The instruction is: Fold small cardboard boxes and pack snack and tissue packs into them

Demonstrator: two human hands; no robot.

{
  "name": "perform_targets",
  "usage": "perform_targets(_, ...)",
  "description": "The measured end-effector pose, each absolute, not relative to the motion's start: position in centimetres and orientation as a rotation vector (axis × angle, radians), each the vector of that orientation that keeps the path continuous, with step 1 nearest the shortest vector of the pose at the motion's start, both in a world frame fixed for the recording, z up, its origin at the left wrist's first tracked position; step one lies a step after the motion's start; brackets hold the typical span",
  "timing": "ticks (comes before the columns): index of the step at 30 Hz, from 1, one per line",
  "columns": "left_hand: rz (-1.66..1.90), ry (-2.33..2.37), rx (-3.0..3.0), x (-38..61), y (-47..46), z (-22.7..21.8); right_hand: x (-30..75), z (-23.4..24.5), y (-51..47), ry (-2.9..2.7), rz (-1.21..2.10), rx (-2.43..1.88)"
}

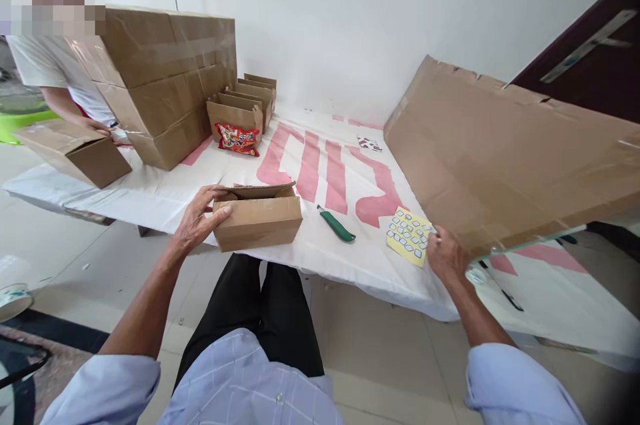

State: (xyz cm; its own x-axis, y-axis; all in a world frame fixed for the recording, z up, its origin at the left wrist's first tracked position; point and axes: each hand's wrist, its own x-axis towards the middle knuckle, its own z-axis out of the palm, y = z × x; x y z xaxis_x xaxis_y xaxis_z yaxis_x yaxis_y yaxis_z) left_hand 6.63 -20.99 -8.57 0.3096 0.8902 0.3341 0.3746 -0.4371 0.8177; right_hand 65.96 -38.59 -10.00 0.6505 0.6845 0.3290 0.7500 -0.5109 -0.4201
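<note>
My left hand [199,219] grips the left end of a small cardboard box [260,221] at the table's front edge, thumb on its front face. The box's top flap stands partly raised. My right hand [447,253] is closed at the right edge of a yellow sheet [406,233] printed with rows of small pale outlined shapes, and its fingertips seem to pinch that edge. Between the two hands lies a green-handled utility knife [337,225].
Large stacked cartons [165,78] stand at left, beside several small open boxes [235,111] and a red snack packet [237,139]. A big cardboard sheet [500,158] leans at right. Across the table, a co-worker's hand [97,126] is near another box [75,148]. A small patterned card [369,143] lies farther back.
</note>
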Motion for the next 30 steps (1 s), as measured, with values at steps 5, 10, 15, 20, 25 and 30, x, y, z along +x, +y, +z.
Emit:
perform_targets(5,1.079,1.118,1.900,6.6,-20.4,-8.9,54.7,-8.9,-31.6,-1.562,0.038,-1.962)
perform_targets(10,1.061,1.101,1.890,6.7,-20.0,-9.7,42.4,-6.5,-26.2,-2.039,0.159,-1.313)
perform_targets(15,1.073,1.087,1.866,7.1,-20.0,-10.4,37.3,-4.9,-22.3,-2.302,0.275,-1.310)
perform_targets(20,1.093,1.031,1.860,7.2,-20.1,-10.7,36.8,-4.7,-21.5,-2.334,0.438,-1.300)
perform_targets(25,1.093,1.016,1.861,7.2,-20.0,-10.7,36.9,-4.4,-22.0,-2.186,0.583,-1.251)
perform_targets(30,1.077,1.023,1.878,7.1,-20.0,-10.4,37.5,-4.1,-22.1,-2.142,0.657,-1.245)
